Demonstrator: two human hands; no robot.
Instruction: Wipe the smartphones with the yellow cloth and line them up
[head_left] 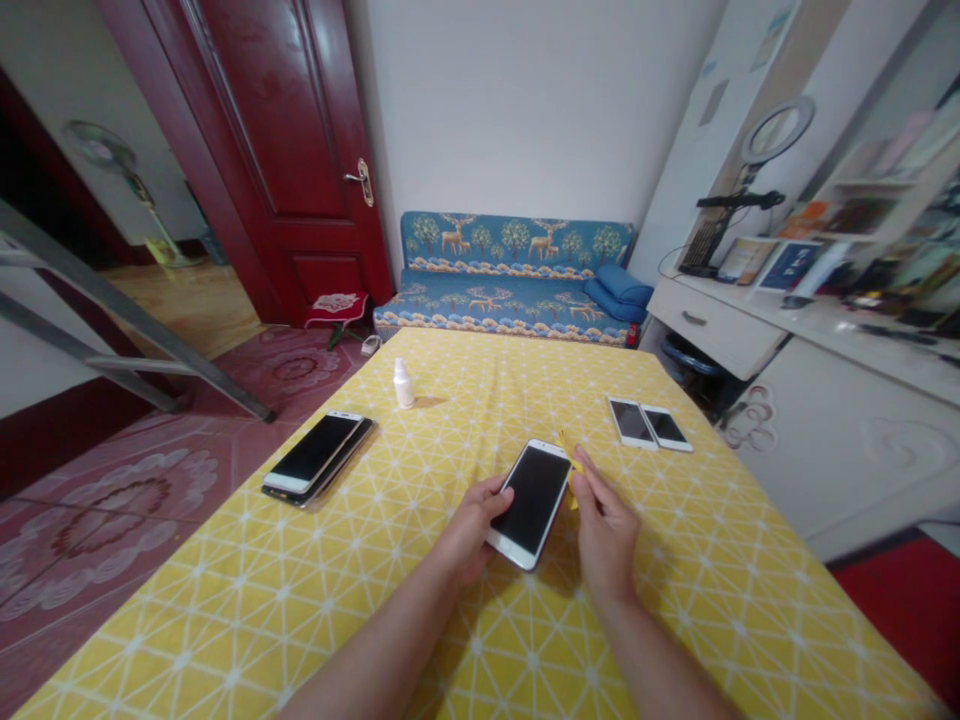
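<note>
A white smartphone (531, 500) with a dark screen is held tilted above the table in my left hand (474, 520). The thumb lies over its left edge, and the other fingers are hidden beneath it. At the phone's upper right edge, my right hand (604, 515) is closed on a small yellow cloth (574, 488). The cloth touches the phone's side, though much of it is hidden by the fingers. Left of the hands, another white phone (315, 452) lies on a dark one. Farther back stands a small white spray bottle (403, 384).
Two white phones (649, 424) lie side by side at the table's right. A yellow patterned tablecloth (225, 620) covers the table. Beyond it is a blue sofa (495, 290). A white cabinet (847, 430) stands on the right, and a metal ladder-like frame (150, 330) on the left.
</note>
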